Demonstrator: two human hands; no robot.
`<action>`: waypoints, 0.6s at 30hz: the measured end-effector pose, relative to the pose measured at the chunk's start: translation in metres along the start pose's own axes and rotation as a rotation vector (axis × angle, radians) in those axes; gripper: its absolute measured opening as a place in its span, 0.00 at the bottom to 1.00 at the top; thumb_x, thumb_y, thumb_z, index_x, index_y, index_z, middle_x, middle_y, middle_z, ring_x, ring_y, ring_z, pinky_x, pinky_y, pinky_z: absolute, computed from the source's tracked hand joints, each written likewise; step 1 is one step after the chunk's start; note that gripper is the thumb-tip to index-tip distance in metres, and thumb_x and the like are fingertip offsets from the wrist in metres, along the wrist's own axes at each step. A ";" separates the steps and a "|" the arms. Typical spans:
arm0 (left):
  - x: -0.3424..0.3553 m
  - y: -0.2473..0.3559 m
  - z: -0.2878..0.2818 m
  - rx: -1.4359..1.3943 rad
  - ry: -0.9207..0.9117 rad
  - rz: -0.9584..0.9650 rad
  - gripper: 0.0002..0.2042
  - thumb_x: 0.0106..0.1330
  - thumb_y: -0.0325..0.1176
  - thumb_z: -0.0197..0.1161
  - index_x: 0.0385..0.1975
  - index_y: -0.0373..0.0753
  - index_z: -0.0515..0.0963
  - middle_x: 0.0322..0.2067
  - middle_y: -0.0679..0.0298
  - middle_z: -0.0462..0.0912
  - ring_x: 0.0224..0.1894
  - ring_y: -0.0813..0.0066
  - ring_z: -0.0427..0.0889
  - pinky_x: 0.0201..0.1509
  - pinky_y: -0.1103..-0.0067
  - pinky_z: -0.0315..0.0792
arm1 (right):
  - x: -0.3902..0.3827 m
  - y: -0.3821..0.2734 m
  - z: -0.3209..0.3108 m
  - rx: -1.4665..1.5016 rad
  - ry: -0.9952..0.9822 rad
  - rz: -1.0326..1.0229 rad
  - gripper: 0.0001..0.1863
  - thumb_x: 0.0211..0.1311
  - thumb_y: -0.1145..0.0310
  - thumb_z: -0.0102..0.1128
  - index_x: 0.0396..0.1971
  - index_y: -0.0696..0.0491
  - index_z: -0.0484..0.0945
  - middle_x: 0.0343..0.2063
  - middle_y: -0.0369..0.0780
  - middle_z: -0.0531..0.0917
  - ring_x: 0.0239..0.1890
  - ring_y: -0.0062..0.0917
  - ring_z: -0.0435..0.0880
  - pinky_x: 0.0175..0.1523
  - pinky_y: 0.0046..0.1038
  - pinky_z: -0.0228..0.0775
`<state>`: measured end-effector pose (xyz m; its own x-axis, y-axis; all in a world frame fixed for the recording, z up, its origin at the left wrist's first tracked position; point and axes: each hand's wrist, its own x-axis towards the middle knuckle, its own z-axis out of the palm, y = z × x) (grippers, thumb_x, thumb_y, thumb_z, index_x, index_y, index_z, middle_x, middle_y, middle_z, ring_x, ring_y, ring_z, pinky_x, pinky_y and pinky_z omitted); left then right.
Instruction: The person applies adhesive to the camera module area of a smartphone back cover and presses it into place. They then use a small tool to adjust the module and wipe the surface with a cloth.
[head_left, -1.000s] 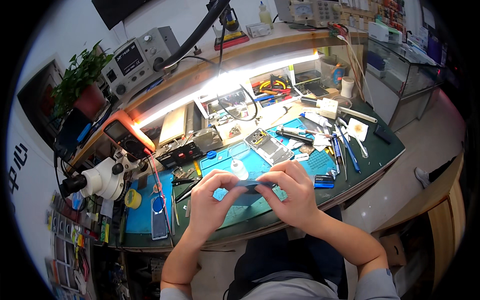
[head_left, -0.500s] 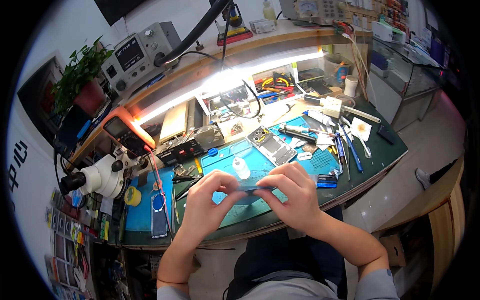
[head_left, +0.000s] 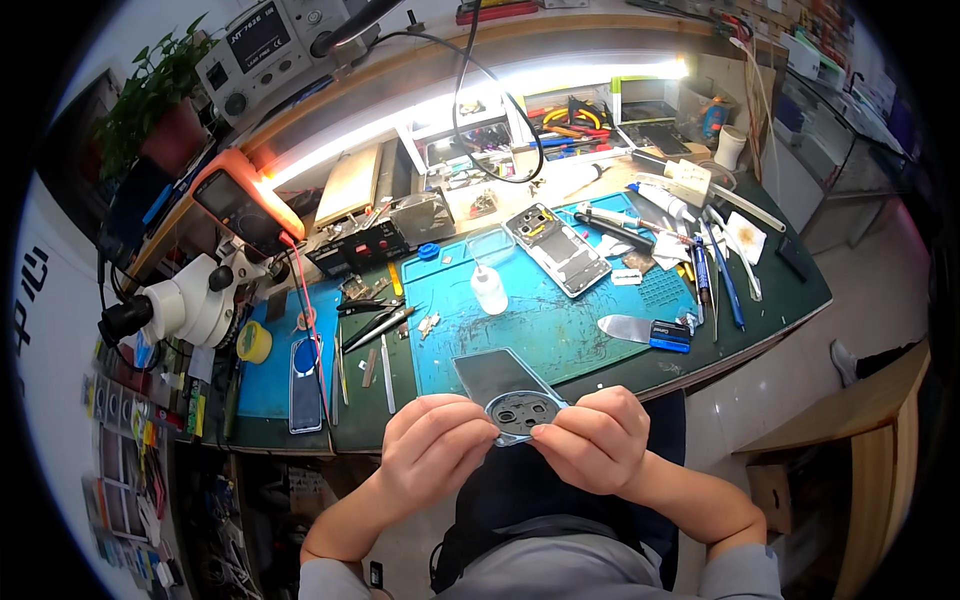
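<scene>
Both my hands hold a phone back cover (head_left: 500, 374) over the bench's front edge. It is dark grey with a pale blue rim, and a large round camera ring (head_left: 523, 412) sits at the end nearest me. My left hand (head_left: 436, 445) pinches the left edge beside the ring, its fingers curled. The right edge is pinched by my right hand (head_left: 600, 440). Beyond them on the blue mat lies an opened phone (head_left: 558, 250), its inner parts showing. A small white bottle (head_left: 489, 290) stands to the left of that phone.
A blue-handled scraper blade (head_left: 640, 330) lies right of my hands. Tweezers (head_left: 387, 375) and pliers (head_left: 370, 315) are at the left, near another phone (head_left: 305, 385). A white microscope (head_left: 185, 310) and an orange multimeter (head_left: 245, 205) stand further left. Pens and a soldering iron (head_left: 620, 220) crowd the right.
My hands have come down and nearer to me with the cover. It was edge-on and now is tilted so the camera ring shows. The view has shifted too.
</scene>
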<state>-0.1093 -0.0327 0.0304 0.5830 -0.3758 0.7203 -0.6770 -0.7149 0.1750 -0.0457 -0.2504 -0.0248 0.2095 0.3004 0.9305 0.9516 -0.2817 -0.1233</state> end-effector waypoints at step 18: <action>0.010 -0.006 0.006 -0.014 0.019 -0.007 0.12 0.50 0.17 0.72 0.35 0.34 0.81 0.35 0.59 0.84 0.36 0.61 0.85 0.41 0.73 0.80 | 0.011 0.005 0.000 0.042 0.021 0.037 0.15 0.49 0.71 0.80 0.37 0.52 0.86 0.35 0.33 0.83 0.34 0.27 0.80 0.35 0.28 0.74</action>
<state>-0.0966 -0.0356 0.0321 0.5796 -0.3593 0.7314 -0.6788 -0.7094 0.1895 -0.0385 -0.2487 -0.0153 0.2404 0.2709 0.9321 0.9520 -0.2534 -0.1719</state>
